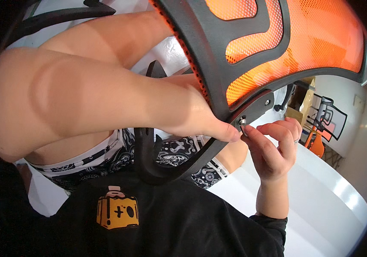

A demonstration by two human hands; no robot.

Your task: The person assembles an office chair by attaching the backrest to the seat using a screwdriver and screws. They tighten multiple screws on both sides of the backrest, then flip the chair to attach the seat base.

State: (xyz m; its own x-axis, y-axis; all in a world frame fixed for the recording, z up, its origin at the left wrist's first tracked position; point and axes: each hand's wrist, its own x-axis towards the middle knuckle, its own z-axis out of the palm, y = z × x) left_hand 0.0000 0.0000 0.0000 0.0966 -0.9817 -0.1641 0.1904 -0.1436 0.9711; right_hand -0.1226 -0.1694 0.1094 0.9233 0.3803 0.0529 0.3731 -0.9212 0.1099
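Note:
An office chair's backrest with orange mesh [316, 38] and a black plastic frame [218, 47] lies tilted across my lap. A black armrest [153, 169] curves below it, near my shirt. Along the frame's lower edge sits a dark bracket [256, 107] with a silver screw head in it. My left hand [196, 115] is closed round the frame, its thumb pressed beside the bracket; its other fingers are mostly hidden behind. With thumb and fingertips, my right hand [273, 143] pinches a small silver bolt [242, 123] at the bracket's second hole.
Another black curved chair part [63, 19] reaches in at the upper left. A white curved surface [320, 184] spreads out on the right. Beyond it stand a cardboard box [299, 100], an orange chair-like piece [315, 143] and a black-edged panel [333, 120] by the wall.

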